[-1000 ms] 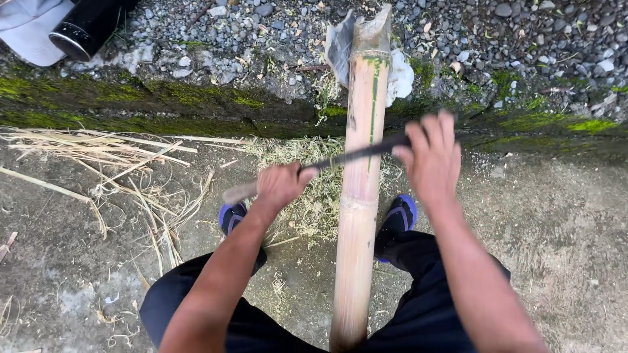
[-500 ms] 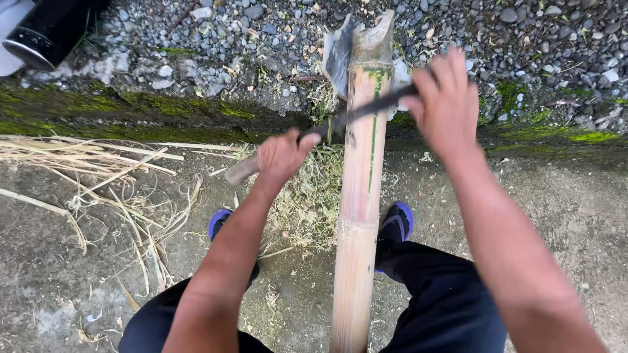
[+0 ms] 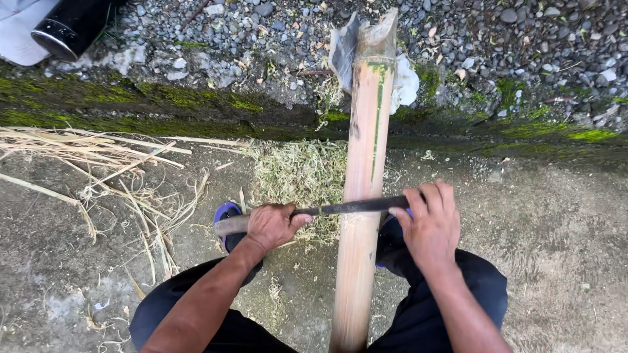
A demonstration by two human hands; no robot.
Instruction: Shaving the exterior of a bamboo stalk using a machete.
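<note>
A person stands over a long bamboo pole (image 3: 358, 216) that runs from 6 o'clock up to 12 o'clock between their legs. The left hand (image 3: 271, 225), at 9 o'clock of the pole, has its fingers clamped on the handle of a dark blade (image 3: 347, 208). The right hand (image 3: 428, 225), at 3 o'clock, presses its fingers on the blade's far end. The blade lies across the pole. Beyond, pale shavings (image 3: 297, 173) lie on the concrete floor (image 3: 556, 229), then a mossy kerb (image 3: 163, 104), then gravel (image 3: 497, 39).
</note>
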